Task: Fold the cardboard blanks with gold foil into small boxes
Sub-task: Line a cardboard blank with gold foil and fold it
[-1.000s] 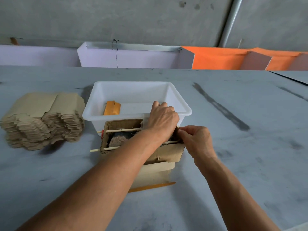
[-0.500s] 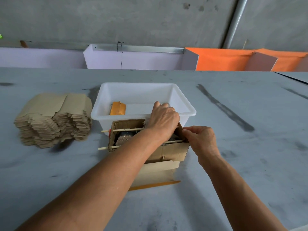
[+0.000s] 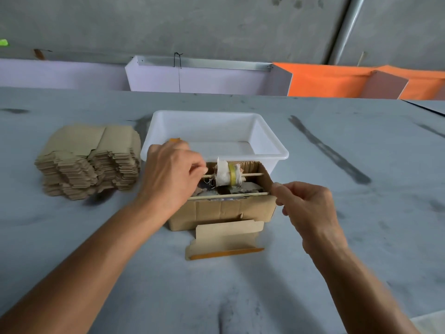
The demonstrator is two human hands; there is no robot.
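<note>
Head view: the landmark is the open cardboard box (image 3: 224, 208) at the centre of the grey counter (image 3: 337, 237). Two thin wooden sticks span its top; the far stick (image 3: 252, 174) carries a roll wrapped in white cloth (image 3: 227, 174). Your left hand (image 3: 172, 175) is at the box's left end, its grip pinching the far stick. Your right hand (image 3: 305, 206) is at the box's right end, its grip pinching the tip of the near stick (image 3: 228, 195). One flat cardboard blank (image 3: 226, 237) with a gold edge lies on the counter touching the box's near side. The stack of blanks (image 3: 89, 162) sits left of the box. A white plastic tub (image 3: 272, 145) stands directly behind the box.
</note>
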